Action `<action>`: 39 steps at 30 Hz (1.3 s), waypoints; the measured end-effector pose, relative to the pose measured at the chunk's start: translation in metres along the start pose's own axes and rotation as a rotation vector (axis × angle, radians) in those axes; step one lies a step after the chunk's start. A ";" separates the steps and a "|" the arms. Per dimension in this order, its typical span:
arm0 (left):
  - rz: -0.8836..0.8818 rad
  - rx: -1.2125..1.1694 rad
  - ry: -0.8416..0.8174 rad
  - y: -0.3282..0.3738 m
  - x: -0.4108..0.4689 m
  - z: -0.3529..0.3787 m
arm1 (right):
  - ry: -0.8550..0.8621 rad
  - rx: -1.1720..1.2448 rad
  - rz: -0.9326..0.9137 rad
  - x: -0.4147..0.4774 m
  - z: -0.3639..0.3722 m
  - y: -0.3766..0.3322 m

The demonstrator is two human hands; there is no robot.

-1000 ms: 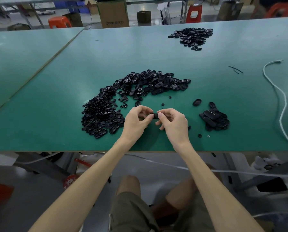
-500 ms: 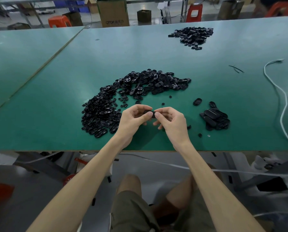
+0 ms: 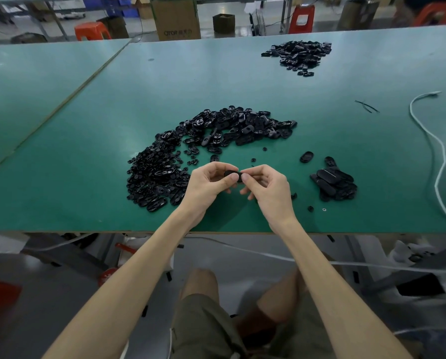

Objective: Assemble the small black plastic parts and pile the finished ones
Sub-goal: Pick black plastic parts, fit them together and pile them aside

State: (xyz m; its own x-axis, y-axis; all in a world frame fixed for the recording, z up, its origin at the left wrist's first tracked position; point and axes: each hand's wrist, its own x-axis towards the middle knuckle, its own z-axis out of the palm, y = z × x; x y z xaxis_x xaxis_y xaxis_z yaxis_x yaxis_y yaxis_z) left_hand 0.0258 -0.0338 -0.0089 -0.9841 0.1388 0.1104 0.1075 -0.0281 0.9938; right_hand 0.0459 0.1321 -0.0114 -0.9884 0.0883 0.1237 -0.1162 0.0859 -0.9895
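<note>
Bench stock: black plastic parts, one piece in hand

Item 1. Small black oval part (image 3: 232, 174), pinched from both ends over the near edge of the green table (image 3: 87, 130). The left hand (image 3: 206, 186) grips it with thumb and curled fingers, and the right hand (image 3: 268, 189) does the same. The two hands are drawn together, thumbs almost meeting on the piece. Fingers cover most of it, so I cannot tell whether it is one piece or two joined.

Item 2. Loose heap of parts (image 3: 162, 174), just left of the left hand and curving away beyond both hands. Ovals and tiny round bits are mixed; individual shapes blur together and cannot be counted.

Item 3. Small pile of closed oval pieces (image 3: 333, 183), to the right of the right hand and apart from it. A single oval (image 3: 306, 156) lies alone between that pile and the hands' far side. A few specks (image 3: 310, 209) lie on the near side, too small to identify.

Item 4. Second heap (image 3: 298, 54), far beyond the right hand, detail lost.

Item 5. White cable (image 3: 440, 154), well right of the right hand, running off the frame's edge.

Item 6. Cardboard box (image 3: 175, 18) on the floor beyond the table, top cut off. The print reads roughly "QTOR", and the characters after it are illegible.

Item 7. Red stools (image 3: 92, 31) behind the table, partly hidden by its far edge.
</note>
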 end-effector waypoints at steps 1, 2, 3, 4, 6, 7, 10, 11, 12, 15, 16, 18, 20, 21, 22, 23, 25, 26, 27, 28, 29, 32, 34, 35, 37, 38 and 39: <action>0.000 -0.001 0.002 0.000 0.000 0.000 | -0.001 0.001 -0.001 0.000 0.000 0.000; -0.001 -0.004 0.004 -0.001 0.000 0.000 | 0.000 0.001 -0.001 0.000 0.000 0.000; -0.003 -0.011 0.007 -0.001 0.001 0.000 | 0.003 0.002 -0.001 0.000 0.000 0.000; -0.005 -0.020 0.007 -0.001 0.001 0.000 | 0.007 0.004 -0.002 0.000 0.001 0.000; -0.011 -0.039 -0.007 -0.001 0.001 -0.002 | 0.018 0.009 -0.002 -0.001 0.001 0.000; -0.015 -0.046 -0.018 -0.001 0.002 -0.003 | 0.022 0.010 -0.002 -0.001 0.001 0.000; -0.037 -0.051 -0.054 -0.001 0.003 -0.006 | 0.024 0.010 0.002 -0.001 0.000 0.000; -0.045 -0.050 -0.061 -0.001 0.003 -0.007 | 0.023 0.009 0.004 0.000 0.000 0.000; -0.051 -0.049 -0.065 -0.001 0.004 -0.008 | 0.022 0.005 0.005 0.000 0.000 0.001; -0.060 -0.045 -0.056 0.000 0.004 -0.007 | 0.013 -0.007 0.006 0.000 0.000 0.001; -0.059 -0.039 -0.047 0.000 0.004 -0.006 | 0.008 -0.011 0.005 0.000 0.001 0.001; -0.055 -0.017 -0.027 0.000 0.004 -0.004 | 0.002 -0.020 0.001 0.000 0.001 0.001; -0.053 0.002 -0.019 0.000 0.004 -0.003 | 0.001 -0.024 -0.001 0.000 0.000 0.001; -0.054 0.003 -0.024 -0.001 0.004 -0.003 | 0.001 -0.025 -0.001 0.000 0.000 0.001; -0.059 -0.007 -0.034 0.000 0.004 -0.003 | 0.003 -0.026 -0.003 0.000 0.000 0.001; -0.066 -0.026 -0.044 0.000 0.004 -0.004 | 0.008 -0.025 -0.004 0.000 0.000 0.001; -0.084 -0.066 -0.064 0.001 0.005 -0.006 | 0.020 -0.018 -0.004 0.000 0.000 0.000; -0.094 -0.080 -0.074 0.001 0.006 -0.007 | 0.024 -0.013 -0.003 0.000 0.001 0.000; -0.104 -0.091 -0.086 0.002 0.006 -0.008 | 0.027 -0.011 -0.002 0.000 0.001 0.000; -0.114 -0.101 -0.097 0.002 0.006 -0.009 | 0.026 -0.010 -0.001 0.000 0.001 0.000; -0.123 -0.110 -0.106 0.002 0.006 -0.009 | 0.024 -0.010 -0.001 -0.001 0.001 0.000; -0.144 -0.134 -0.118 0.003 0.006 -0.011 | 0.028 -0.007 -0.005 -0.001 0.000 0.000; -0.154 -0.139 -0.122 0.004 0.007 -0.012 | 0.028 -0.008 -0.006 0.000 0.000 0.000; -0.157 -0.133 -0.121 0.004 0.007 -0.012 | 0.024 -0.009 -0.004 0.000 0.000 0.000; -0.154 -0.106 -0.111 0.004 0.007 -0.011 | 0.017 -0.013 0.000 0.000 0.001 0.001; -0.150 -0.091 -0.106 0.004 0.007 -0.010 | 0.015 -0.014 0.002 0.000 0.001 0.001; -0.146 -0.082 -0.102 0.004 0.007 -0.009 | 0.014 -0.015 0.004 0.000 0.001 0.001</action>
State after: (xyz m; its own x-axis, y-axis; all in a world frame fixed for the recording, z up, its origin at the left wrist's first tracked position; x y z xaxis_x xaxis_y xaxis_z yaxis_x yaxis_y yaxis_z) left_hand 0.0181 -0.0419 -0.0044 -0.9687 0.2464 -0.0299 -0.0511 -0.0801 0.9955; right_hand 0.0459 0.1313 -0.0129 -0.9874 0.1023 0.1210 -0.1107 0.1006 -0.9888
